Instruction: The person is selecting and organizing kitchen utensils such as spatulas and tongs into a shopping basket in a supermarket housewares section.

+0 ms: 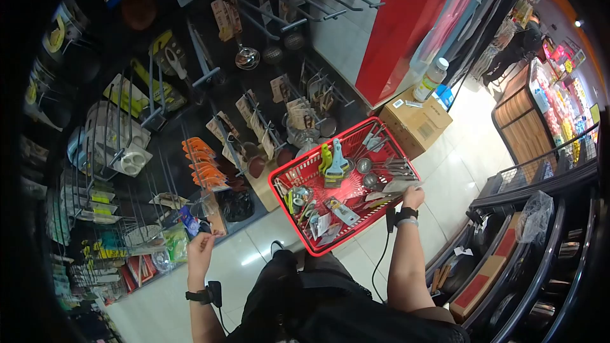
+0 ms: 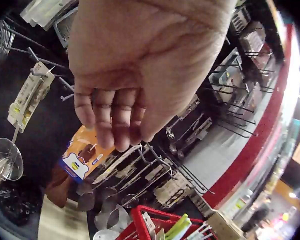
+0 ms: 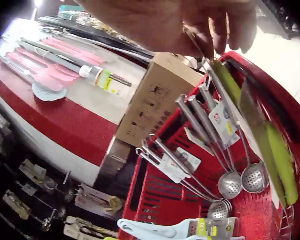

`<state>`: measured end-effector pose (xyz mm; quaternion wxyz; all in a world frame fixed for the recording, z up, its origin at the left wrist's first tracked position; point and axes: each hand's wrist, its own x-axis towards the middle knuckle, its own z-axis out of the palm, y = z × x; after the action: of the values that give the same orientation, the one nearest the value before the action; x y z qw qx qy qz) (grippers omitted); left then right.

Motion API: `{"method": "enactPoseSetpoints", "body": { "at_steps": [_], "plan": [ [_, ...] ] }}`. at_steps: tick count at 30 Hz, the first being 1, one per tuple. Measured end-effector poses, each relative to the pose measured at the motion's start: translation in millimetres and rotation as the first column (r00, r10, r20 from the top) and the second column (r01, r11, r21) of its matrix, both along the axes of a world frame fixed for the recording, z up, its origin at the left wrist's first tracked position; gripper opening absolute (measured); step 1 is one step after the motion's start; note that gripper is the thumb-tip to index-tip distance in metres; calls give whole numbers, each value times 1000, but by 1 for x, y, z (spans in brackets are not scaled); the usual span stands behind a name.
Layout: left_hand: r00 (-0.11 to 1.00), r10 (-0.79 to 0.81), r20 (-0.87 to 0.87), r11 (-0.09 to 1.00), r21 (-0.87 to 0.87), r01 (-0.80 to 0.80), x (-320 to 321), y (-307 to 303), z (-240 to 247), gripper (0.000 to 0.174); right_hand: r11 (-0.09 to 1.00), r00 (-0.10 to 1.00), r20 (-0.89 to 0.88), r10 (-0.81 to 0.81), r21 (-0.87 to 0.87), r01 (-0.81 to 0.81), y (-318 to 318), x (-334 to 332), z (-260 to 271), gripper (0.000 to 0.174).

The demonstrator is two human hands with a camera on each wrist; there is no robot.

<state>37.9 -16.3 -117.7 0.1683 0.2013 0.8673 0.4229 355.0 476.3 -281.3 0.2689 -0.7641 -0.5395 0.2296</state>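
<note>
My left hand (image 1: 200,255) pinches an orange-and-blue package (image 2: 85,152) at its upper edge. The fingers (image 2: 121,122) curl toward the palm over it, and a brown part (image 2: 56,187) shows below its card. At the right rim of the red shopping basket (image 1: 293,223), my right hand (image 1: 413,197) holds the top end of a long, flat utensil (image 3: 225,95) between thumb and fingers. Its lower part slants down inside the basket, beside green handles (image 3: 280,165). Also in the basket lie slotted ladles (image 3: 230,185), a light-blue-handled peeler-like tool (image 1: 337,159) and several carded utensils.
Racks of hanging utensils, including orange-handled ones (image 1: 202,159), fill the left. A cardboard box (image 1: 416,124) with a bottle (image 1: 432,79) on it stands behind the basket. Shelves of pans (image 1: 489,232) line the right. A red pillar (image 1: 394,38) rises beyond.
</note>
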Motion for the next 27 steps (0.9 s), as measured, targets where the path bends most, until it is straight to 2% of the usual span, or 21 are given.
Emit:
{"method": "enactPoseSetpoints", "body": {
  "at_steps": [2,3,5,6,7,9,10,11,13,14,15,18,19,21,22,23,25,27],
  "plan": [
    [999,-29,-16,1000,-6,29,-2,3,-3,11,989,986,-138,-94,96,108,-3,-1,-5,24],
    [998,-57,-32,998,-10,57,-3,6,-6,10,988,985,-142,-97,103,112,-6,2,-4,24],
    [995,-88,-38,996,-8,88,-5,16,-15,10,992,946,-324,8,121,33,-21,5,15,23],
    [993,-115,-40,993,-12,115,-6,20,-18,10,986,960,-251,124,143,-90,-25,12,25,17],
    [993,-113,-44,994,-6,113,-1,33,-5,10,985,959,-254,127,149,-91,-33,10,43,17],
    [947,-264,-182,963,3,269,13,65,17,9,968,933,-307,189,215,-125,-56,6,82,17],
    [915,-347,-205,934,15,357,16,78,21,10,973,870,-468,155,223,-53,-64,2,95,16],
    [875,-426,-228,896,24,443,21,88,23,10,972,868,-469,161,228,-56,-70,-1,107,16],
    [815,-511,-273,831,86,549,28,106,9,11,970,567,-788,240,220,-105,-80,-4,134,13],
    [794,-543,-274,803,107,586,35,115,16,11,965,523,-812,261,197,-175,-85,-4,148,14],
    [772,-572,-276,774,128,620,43,125,25,12,961,519,-810,272,207,-181,-90,-7,162,14],
    [672,-540,-507,739,96,667,61,152,51,31,946,397,-874,279,179,-271,-120,-40,214,16],
    [621,-542,-566,728,53,684,65,158,56,41,939,383,-876,292,187,-288,-127,-48,219,16],
    [558,-499,-663,728,30,685,73,168,68,56,891,263,-905,333,211,-402,-142,-65,223,15],
    [528,-497,-688,733,-9,680,74,171,72,60,882,285,-905,316,169,-441,-152,-73,227,13],
    [499,-496,-711,743,-51,667,76,172,72,63,852,216,-927,307,167,-495,-160,-82,225,13],
    [494,-413,-765,779,-16,627,73,171,62,59,823,102,-971,216,125,-554,-185,-107,237,14],
    [529,-365,-766,847,-38,530,66,159,53,53,753,46,-982,181,108,-649,-208,-129,246,15]
  ]
}}
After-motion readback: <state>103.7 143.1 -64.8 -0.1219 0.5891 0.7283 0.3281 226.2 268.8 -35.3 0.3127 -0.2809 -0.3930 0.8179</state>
